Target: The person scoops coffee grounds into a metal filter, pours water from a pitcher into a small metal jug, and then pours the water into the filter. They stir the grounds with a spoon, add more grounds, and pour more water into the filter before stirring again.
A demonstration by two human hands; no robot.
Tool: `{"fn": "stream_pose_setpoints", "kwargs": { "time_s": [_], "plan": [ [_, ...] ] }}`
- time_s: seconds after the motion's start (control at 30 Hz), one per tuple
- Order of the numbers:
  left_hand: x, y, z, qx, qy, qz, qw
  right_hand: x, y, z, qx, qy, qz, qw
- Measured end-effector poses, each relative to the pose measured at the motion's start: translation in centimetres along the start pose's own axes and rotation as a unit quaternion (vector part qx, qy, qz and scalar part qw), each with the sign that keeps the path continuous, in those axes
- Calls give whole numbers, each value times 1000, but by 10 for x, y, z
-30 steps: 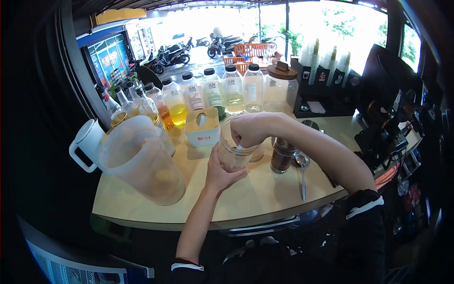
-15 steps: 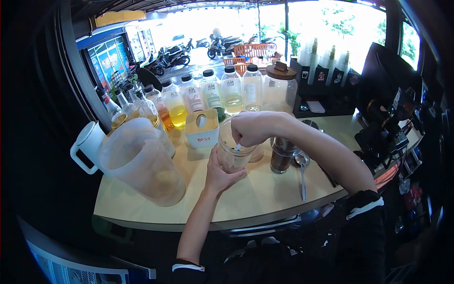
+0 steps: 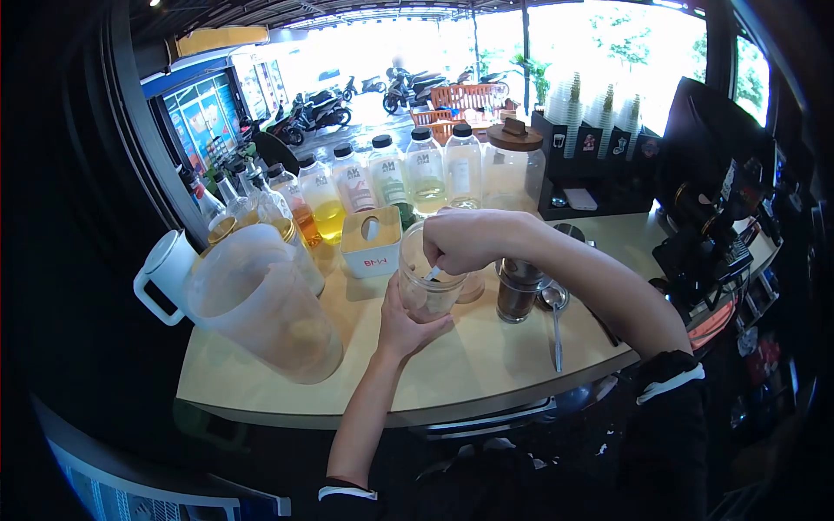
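Note:
My left hand is wrapped around the lower side of a clear jar, which leans slightly on the counter. Over the jar's mouth, my right hand is closed with its fingers pointing down inside. A short piece of a thin whitish handle shows below those fingers; its lower end is hard to make out in the jar. Just right of the jar stands a glass with dark contents, partly behind my right forearm. Beside it lies a long-handled metal spoon.
A large translucent pitcher and a white jug stand at left. Behind the jar are a white tissue box, several black-capped bottles and a wooden-lidded jar. Stacked cups and black equipment occupy the right.
Both hands stay at the jar, nearly unmoved. The whitish handle in my right hand has shifted slightly. The camera view has shifted a little.

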State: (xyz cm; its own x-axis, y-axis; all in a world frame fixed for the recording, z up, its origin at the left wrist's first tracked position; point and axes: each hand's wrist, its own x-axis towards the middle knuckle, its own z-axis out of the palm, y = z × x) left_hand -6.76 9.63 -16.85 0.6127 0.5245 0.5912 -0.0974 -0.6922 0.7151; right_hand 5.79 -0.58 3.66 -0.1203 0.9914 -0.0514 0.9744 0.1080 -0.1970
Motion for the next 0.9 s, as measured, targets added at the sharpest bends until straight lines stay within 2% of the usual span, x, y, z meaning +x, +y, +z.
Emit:
{"fn": "stream_pose_setpoints", "kwargs": {
  "time_s": [0.23, 0.33, 0.43, 0.53, 0.6, 0.83, 0.9],
  "plan": [
    [-1, 7, -2, 12, 9, 8, 1000, -11, -1, -10, 11, 29, -12, 999],
    [-1, 9, -2, -4, 5, -18, 1000, -23, -3, -23, 20, 19, 10, 1000],
    [-1, 4, 0, -25, 2, -19, 999, -34, 6, -27, 39, 50, 8, 998],
    [-1, 4, 1, -12, 10, -2, 1000, -46, 16, -29, 78, 79, 6, 994],
    [-1, 5, 2, -23, 0, -22, 1000, -55, 17, -31, 99, 88, 16, 991],
    [-1, 13, 3, -15, 23, 3, 1000, -68, 24, -17, 138, 70, -3, 988],
    [-1, 12, 4, -49, 7, -25, 998, -69, 29, -14, 175, 86, -18, 981]
  ]
}}
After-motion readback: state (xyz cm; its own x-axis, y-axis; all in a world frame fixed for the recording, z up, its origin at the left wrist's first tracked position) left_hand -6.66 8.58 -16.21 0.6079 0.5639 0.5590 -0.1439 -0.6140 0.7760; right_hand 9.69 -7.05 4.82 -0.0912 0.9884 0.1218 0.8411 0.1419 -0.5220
